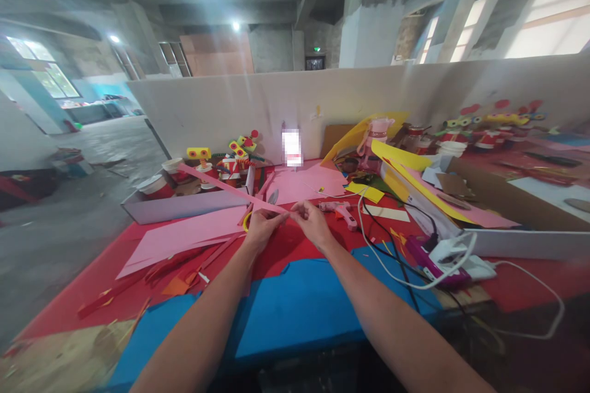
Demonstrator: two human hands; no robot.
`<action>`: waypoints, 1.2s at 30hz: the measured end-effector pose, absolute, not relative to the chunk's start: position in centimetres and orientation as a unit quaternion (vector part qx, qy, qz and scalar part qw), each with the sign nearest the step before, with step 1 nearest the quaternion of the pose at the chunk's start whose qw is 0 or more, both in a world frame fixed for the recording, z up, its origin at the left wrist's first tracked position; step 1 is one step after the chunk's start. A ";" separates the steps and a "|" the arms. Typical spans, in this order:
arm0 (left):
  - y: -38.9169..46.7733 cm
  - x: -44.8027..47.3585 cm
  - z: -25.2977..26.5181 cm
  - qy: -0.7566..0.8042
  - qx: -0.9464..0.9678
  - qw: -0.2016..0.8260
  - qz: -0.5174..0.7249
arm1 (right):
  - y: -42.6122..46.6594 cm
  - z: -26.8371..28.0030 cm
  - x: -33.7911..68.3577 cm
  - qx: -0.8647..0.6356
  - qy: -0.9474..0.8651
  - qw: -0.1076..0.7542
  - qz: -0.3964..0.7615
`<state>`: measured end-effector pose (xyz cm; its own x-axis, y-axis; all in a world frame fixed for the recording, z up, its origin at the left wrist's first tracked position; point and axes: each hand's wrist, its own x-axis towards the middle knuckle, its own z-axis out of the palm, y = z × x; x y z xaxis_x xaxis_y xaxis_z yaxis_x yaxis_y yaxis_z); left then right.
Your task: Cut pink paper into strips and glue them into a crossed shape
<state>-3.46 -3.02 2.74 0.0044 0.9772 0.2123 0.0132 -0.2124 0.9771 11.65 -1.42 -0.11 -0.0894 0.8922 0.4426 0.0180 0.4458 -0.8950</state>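
A long pink paper strip (225, 188) runs from the upper left to the middle of the table, held up between my hands. My left hand (263, 227) pinches it close to its right end. The fingers of my right hand (310, 221) are closed on that same end. Just behind my left hand are the scissors (246, 221), with a yellow handle and partly hidden blades. A pink hot glue gun (341, 212) lies on the red table covering to the right of my right hand. Pink paper sheets (184, 236) lie to the left.
Paper robot figures (199, 163) and cups (152, 185) stand by a white box at left. A purple power strip (433, 264) with tangled cables lies at right, before a cardboard box (530, 242). Blue sheets (295, 301) cover the front edge. A lit phone-like screen (292, 147) stands behind.
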 end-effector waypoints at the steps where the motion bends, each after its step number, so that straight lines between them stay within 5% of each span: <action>1: -3.0 -3.5 2.7 0.448 0.554 0.440 0.547 | -1.4 -0.1 11.6 -0.358 -0.629 0.569 0.390; 14: -2.1 -4.0 1.9 0.430 0.549 0.438 0.567 | -1.7 0.1 12.0 -0.390 -0.601 0.538 0.444; 22: -2.3 -3.8 2.1 0.438 0.551 0.433 0.563 | -1.4 -0.3 12.2 -0.405 -0.633 0.524 0.401; 30: -2.7 -3.8 2.4 0.486 0.545 0.431 0.530 | -1.5 -0.1 12.5 -0.419 -0.728 0.486 0.240; 36: -2.9 -3.8 2.5 0.478 0.547 0.445 0.524 | -2.0 0.5 12.3 -0.418 -0.713 0.497 0.263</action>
